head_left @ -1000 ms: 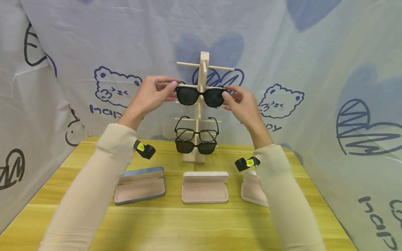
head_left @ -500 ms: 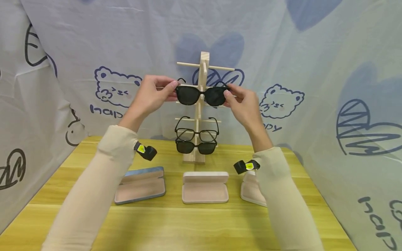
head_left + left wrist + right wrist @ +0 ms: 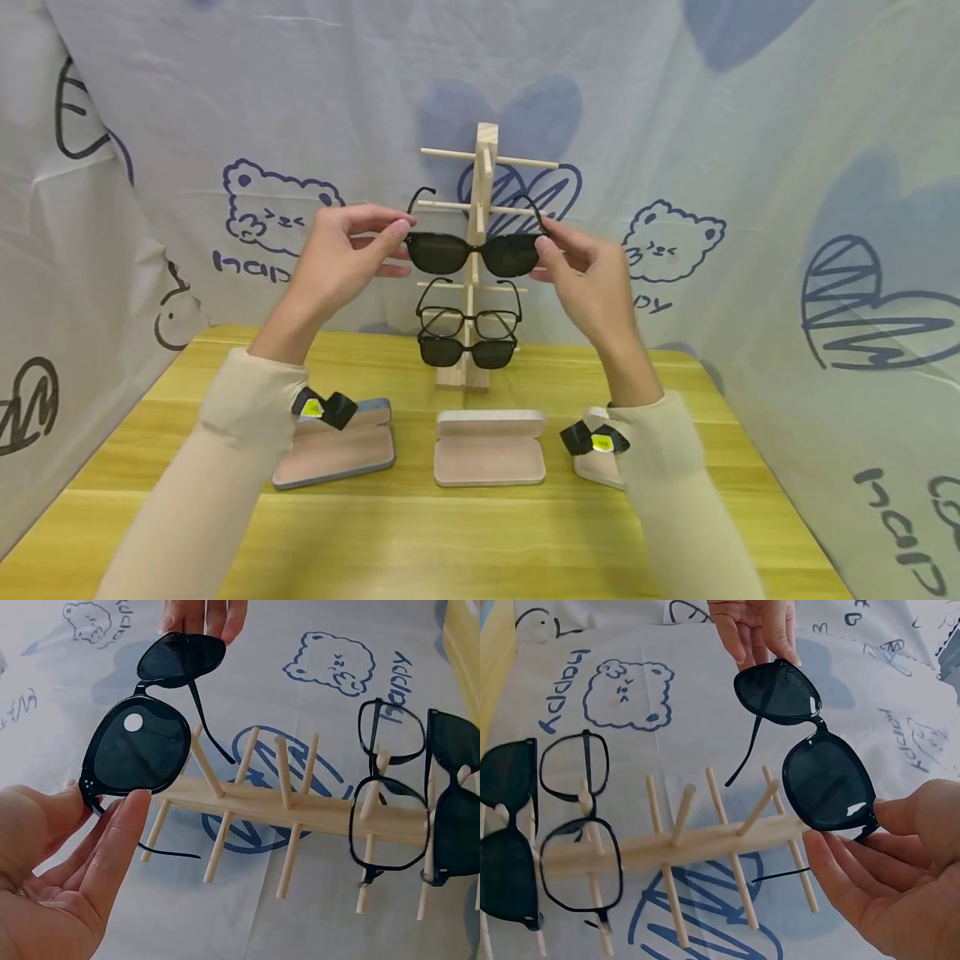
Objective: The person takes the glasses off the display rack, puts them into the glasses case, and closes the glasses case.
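Note:
Between my two hands is a pair of black sunglasses (image 3: 438, 253), its temples unfolded and pointing back toward the stand. My left hand (image 3: 347, 254) pinches one outer corner of the frame between thumb and fingers. At the opposite corner my right hand (image 3: 588, 271) does the same, thumb on the front. Both wrist views show the sunglasses apart from the wooden display stand (image 3: 247, 808). Lower on that stand hang clear-lens glasses (image 3: 442, 321) with black rims, and right below them a second pair of sunglasses (image 3: 442, 352).
Three opened glasses cases stand in a row on the wooden table (image 3: 420, 542): a blue one (image 3: 337, 454) at left, a white one (image 3: 489, 461) in the middle, another white one (image 3: 596, 467) partly behind my right wrist. A printed curtain (image 3: 360, 83) hangs behind the stand.
The sunglasses came off the stand's second peg row, moving down and toward me, with both hands following. Their temples now show above the lenses. The other glasses and the cases stayed put.

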### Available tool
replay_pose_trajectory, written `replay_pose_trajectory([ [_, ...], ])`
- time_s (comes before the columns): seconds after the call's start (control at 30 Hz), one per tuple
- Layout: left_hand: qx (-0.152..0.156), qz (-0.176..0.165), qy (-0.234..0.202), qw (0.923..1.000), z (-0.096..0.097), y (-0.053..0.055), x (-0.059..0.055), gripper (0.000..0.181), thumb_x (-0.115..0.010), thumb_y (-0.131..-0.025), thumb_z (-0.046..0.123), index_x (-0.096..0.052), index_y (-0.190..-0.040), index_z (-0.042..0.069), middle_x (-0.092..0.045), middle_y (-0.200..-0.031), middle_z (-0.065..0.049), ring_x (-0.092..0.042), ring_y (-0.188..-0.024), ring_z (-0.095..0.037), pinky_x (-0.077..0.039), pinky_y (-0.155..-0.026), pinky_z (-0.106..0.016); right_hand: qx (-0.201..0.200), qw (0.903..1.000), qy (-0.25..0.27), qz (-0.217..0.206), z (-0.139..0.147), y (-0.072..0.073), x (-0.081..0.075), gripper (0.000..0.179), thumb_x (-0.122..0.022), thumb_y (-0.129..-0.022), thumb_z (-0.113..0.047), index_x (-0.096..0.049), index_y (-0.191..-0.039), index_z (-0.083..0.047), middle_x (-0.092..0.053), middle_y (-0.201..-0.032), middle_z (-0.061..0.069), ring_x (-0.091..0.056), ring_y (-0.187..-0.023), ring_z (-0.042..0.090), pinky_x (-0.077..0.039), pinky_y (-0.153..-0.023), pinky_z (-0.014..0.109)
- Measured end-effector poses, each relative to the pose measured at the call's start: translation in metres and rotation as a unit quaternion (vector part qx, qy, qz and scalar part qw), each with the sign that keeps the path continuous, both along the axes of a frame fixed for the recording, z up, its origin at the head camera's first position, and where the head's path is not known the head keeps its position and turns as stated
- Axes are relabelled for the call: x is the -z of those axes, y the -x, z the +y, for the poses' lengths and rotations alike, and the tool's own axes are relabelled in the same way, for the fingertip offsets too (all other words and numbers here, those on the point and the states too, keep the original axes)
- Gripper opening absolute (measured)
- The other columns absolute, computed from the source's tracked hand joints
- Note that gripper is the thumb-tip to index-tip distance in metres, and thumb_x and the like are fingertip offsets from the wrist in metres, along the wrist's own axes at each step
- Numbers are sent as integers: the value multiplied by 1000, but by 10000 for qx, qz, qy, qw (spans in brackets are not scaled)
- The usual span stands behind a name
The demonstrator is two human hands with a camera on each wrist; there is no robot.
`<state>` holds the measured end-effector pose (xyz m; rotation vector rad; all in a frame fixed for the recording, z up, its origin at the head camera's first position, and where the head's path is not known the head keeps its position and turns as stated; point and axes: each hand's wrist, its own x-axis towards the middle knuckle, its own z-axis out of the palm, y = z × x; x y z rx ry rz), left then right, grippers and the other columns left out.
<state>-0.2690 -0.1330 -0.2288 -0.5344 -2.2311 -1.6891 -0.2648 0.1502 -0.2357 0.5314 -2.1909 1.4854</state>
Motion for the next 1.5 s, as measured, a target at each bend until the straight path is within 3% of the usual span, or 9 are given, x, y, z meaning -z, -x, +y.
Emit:
replay_pose_trajectory([
  [0.1,10,120,37,9999,-3,-11,7,30,-62,-104,18,-70,-126,-1,-70,-121,-16,-75,-86,-11,-64,-79,-28,45,9999,-98,6,0,-10,6,40,-63,-104,-21,-63,-141,-6,-68,-137,15,-79,-84,12,-60,-83,18],
  [0.27,87,132,205,9997,-6,-30,17,31,-63,-104,21,-70,-126,1,-70,-120,-16,-76,-86,-9,-63,-82,-27,-13,9998,-182,-53,2,-24,18,39,-64,-103,-21,-64,-139,-6,-73,-130,13,-79,-90,28,-60,-85,20],
  [0.37,96,131,253,9995,-8,-40,23,30,-64,-104,21,-71,-125,1,-70,-120,-14,-78,-86,-12,-62,-85,-24,-40,9996,-274,-56,2,-30,23,38,-65,-103,-22,-65,-138,-5,-73,-128,13,-79,-91,29,-61,-86,24],
  [0.67,-63,210,502,9985,-10,-63,33,23,-65,-103,20,-73,-120,7,-73,-120,-10,-79,-86,-9,-58,-88,-17,-181,9997,-142,46,0,-44,35,35,-69,-100,-15,-68,-132,-1,-74,-124,17,-79,-88,33,-61,-83,23],
  [0.97,-104,88,520,9986,-15,-78,44,23,-65,-103,19,-73,-120,6,-72,-117,-11,-77,-88,-9,-60,-86,-18,-316,9995,-32,-72,-7,-52,45,34,-70,-98,-8,-68,-130,2,-75,-121,19,-78,-89,33,-62,-84,24],
  [1.3,-68,31,381,9992,-17,-86,58,23,-65,-103,16,-72,-120,3,-73,-117,-16,-77,-89,-8,-61,-85,-20,-346,9991,132,-201,-8,-60,58,37,-72,-96,-6,-68,-132,1,-75,-122,19,-76,-103,30,-61,-87,25],
  [1.5,18,-87,190,9998,-13,-89,66,21,-66,-102,14,-72,-117,1,-72,-117,-17,-77,-88,-10,-62,-85,-24,-173,9992,128,-330,-6,-68,65,40,-73,-95,-8,-67,-134,0,-74,-125,19,-74,-100,14,-60,-89,23],
])
